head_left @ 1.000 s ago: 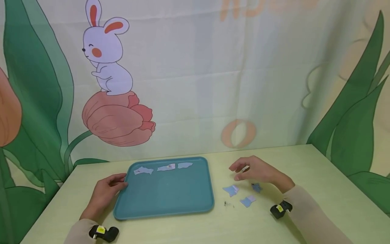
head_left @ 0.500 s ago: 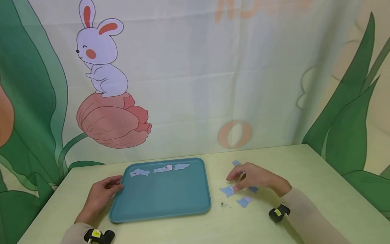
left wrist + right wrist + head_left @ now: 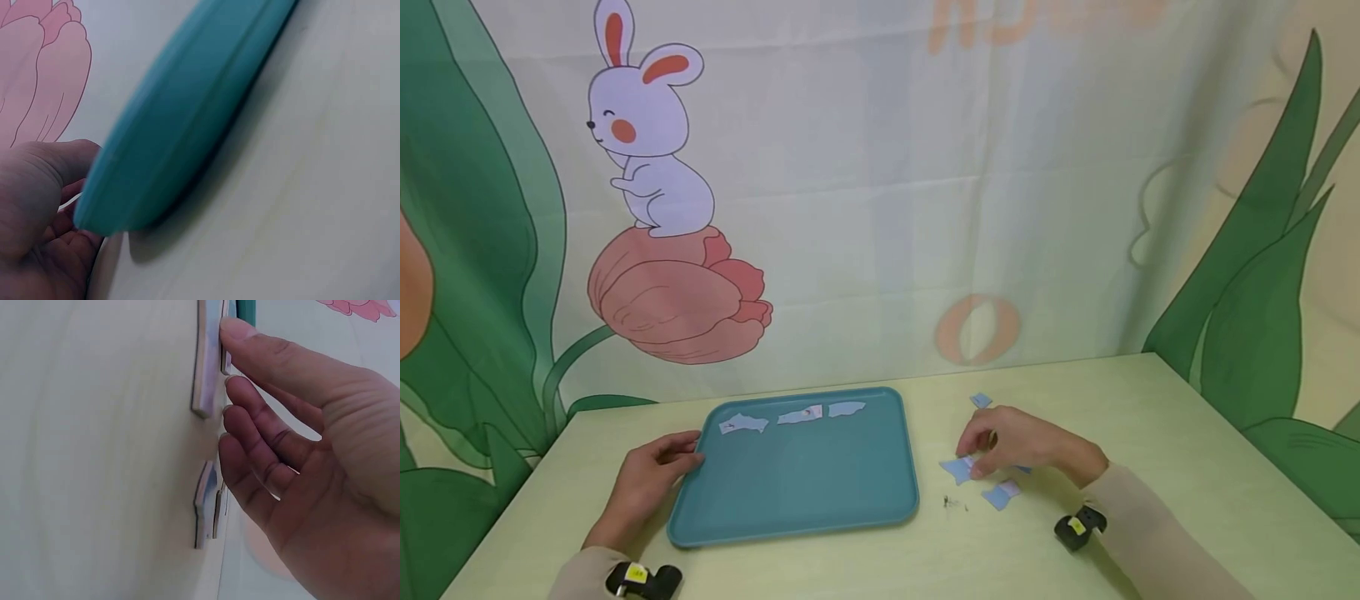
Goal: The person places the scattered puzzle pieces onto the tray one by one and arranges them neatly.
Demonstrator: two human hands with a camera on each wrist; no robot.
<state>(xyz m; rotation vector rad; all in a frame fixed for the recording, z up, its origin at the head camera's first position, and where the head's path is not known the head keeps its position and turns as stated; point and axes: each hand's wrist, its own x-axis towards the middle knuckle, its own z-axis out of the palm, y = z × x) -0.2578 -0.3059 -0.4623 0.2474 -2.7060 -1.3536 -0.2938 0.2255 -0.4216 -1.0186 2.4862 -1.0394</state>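
My left hand (image 3: 643, 479) holds the left rim of a teal tray (image 3: 790, 492); in the left wrist view its thumb lies at the rim and the other fingers curl below. Three thin, pale, irregular puzzle pieces (image 3: 801, 414) lie in a row along the tray's far side. Right of the tray, my right hand (image 3: 1018, 437) pinches a flat blue puzzle piece (image 3: 955, 469) with a lilac part between thumb and forefinger. The right wrist view shows the thumb (image 3: 240, 331) against this piece's edge, the forefinger mostly hidden.
A blue-lilac piece (image 3: 1002, 494) lies nearer the front, and a small blue piece (image 3: 981, 401) lies behind the right hand. Another blue piece (image 3: 1024, 470) is partly covered by that hand. Small dark marks (image 3: 951, 502) show beside the tray. A printed curtain (image 3: 865, 208) hangs behind the table.
My right hand has come down and toward me onto the blue-lilac piece, uncovering the small blue piece behind it. The left hand stays at the tray's rim; the head view has shifted slightly.
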